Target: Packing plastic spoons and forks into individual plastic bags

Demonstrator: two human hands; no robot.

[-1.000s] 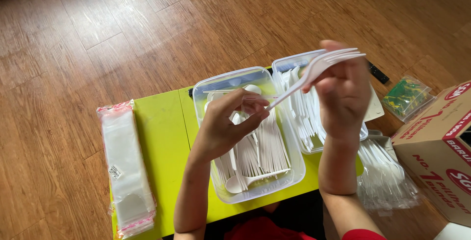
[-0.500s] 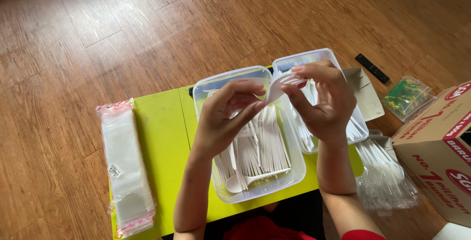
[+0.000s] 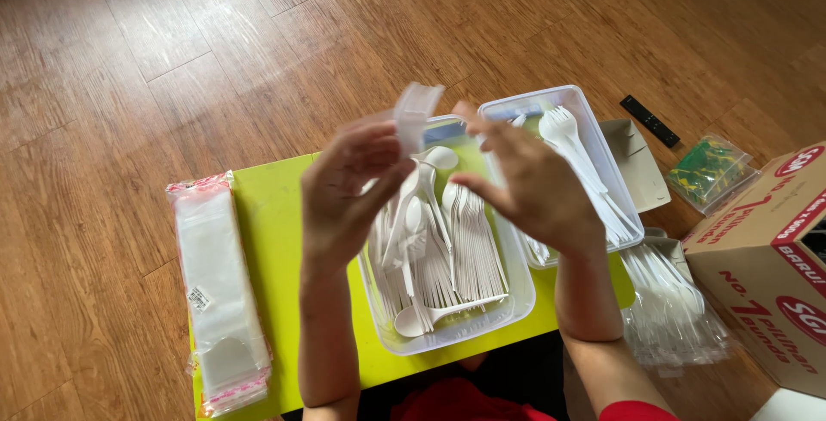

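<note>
The left hand (image 3: 348,193) is pinching a small clear bag (image 3: 415,116) above the spoon tub (image 3: 447,335); the right hand (image 3: 538,184) is hovering half-open, empty. Many spoons, forks (image 3: 572,150) and bags (image 3: 215,283) are lying unpacked.

I had only one view, from the camera on my head, and it looked steeply down over my forearms at the lime-green table (image 3: 267,223) in front of me. It sat close: my left hand (image 3: 344,193) and right hand (image 3: 538,189) filled the middle of the frame, raised above the table's centre. The table's near edge ran out at the bottom of the frame, by my lap. Beyond its far edge the view took in a broad stretch of wooden floor (image 3: 172,51), reaching the top. A cardboard box (image 3: 770,262) was cropped at the right border.
</note>
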